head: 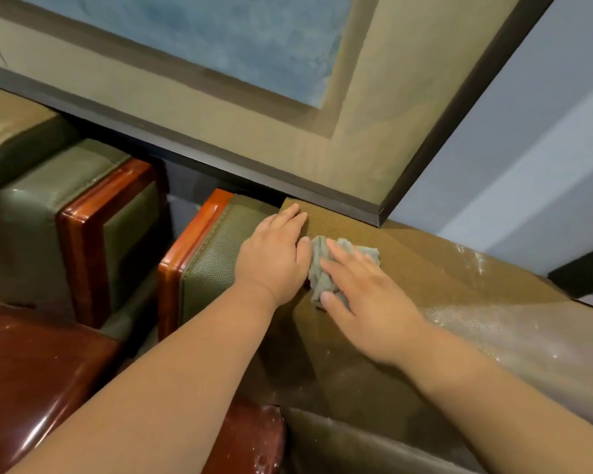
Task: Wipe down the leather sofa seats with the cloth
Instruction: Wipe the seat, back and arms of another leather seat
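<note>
Grey crumpled cloth (336, 268) lies on the olive-brown leather sofa back (425, 268), pressed under the flat-fingered right hand (363, 302) while the left hand (274, 258) rests open beside it, so even, overlapping strokes rightward should serve best.

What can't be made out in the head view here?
- Cloth: its middle is hidden under the right hand; full size and folds unknown.
- Leather under the left hand: covered by the palm.
- Sofa seat cushion: cut off by the bottom and right edges.
- Framed picture: cut off by the top edge.
- Pale streaks on the sofa top: too blurred to tell wet from glare.
</note>
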